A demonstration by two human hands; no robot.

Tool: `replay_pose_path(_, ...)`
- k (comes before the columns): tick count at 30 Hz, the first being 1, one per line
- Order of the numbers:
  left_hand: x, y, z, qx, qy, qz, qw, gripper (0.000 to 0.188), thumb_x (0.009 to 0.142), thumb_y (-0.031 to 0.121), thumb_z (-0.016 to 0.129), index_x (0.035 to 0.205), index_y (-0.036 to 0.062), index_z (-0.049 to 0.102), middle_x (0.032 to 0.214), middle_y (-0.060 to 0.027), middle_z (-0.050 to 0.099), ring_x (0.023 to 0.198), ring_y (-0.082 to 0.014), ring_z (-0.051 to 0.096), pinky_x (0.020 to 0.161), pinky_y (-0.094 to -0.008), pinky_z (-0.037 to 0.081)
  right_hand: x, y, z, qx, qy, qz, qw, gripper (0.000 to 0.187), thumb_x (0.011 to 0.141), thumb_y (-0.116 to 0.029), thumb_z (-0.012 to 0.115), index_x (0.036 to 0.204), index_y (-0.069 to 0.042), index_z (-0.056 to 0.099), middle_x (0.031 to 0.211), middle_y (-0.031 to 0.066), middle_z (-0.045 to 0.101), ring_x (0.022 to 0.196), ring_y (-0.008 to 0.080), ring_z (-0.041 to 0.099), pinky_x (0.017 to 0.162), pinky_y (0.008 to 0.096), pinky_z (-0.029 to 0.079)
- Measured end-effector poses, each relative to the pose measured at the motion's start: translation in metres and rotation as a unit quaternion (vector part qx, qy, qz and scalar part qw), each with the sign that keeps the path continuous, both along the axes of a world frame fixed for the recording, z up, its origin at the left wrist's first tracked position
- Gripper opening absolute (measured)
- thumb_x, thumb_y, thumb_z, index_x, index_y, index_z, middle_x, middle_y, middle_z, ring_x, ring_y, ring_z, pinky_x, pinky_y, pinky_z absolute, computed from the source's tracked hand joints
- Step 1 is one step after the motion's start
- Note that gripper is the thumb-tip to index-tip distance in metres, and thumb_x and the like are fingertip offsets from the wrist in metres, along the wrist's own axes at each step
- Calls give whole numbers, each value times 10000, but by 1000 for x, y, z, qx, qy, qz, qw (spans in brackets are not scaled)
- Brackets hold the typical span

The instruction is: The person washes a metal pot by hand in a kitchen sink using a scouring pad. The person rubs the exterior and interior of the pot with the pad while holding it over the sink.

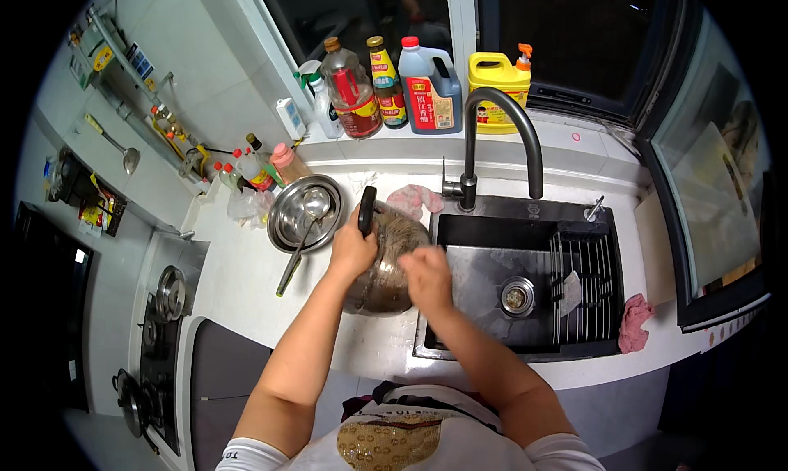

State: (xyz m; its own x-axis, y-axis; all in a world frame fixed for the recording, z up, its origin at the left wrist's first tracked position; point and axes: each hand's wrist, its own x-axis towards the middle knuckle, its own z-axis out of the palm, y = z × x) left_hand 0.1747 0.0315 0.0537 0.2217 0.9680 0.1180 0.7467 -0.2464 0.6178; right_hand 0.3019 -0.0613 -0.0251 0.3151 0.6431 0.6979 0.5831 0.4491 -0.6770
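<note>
A shiny, round metal pot (394,275) stands tilted on the counter, close to the sink's left edge. Its black handle (368,211) points up at the far left side. My left hand (354,251) is closed around the pot at the base of that handle. My right hand (428,275) is at the pot's right side with its fingers curled and a little blurred. Whatever lies under those fingers is hidden. Left of the pot, a steel bowl (281,225) holds a ladle (316,203) whose dark green-tipped handle hangs over the rim.
The black sink (476,266) with its curved tap (535,155) and drying rack (584,290) lies right of the pot. A pink cloth (415,200) lies behind it, another cloth (635,323) at the right. Several bottles line the sill, including a yellow jug (499,85).
</note>
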Motion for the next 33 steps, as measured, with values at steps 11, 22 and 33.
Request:
replay_pose_path(11,4,4,3,-9,-19,-25,999,451,844,170,606,1284,109,530,903,-283,638,906,-464,597,768,-485,474,8,20,8,-16,22,20,999,61,757,-48,690,815,-65,702,781,96,580,773,280,563,675,370,461)
replay_pose_path(22,3,2,14,-30,-16,-24,999,462,846,161,604,1296,99,520,901,-288,636,905,-461,602,769,-474,479,16,12,13,12,-13,114,993,121,725,-10,709,830,-62,679,825,74,585,788,274,550,676,359,460)
replay_pose_path(33,3,1,10,-40,-8,-19,999,504,843,165,608,1334,133,499,899,-287,633,903,-466,598,768,-468,476,18,22,27,31,-46,136,989,100,712,-3,704,795,-50,673,811,72,577,766,270,546,660,345,465)
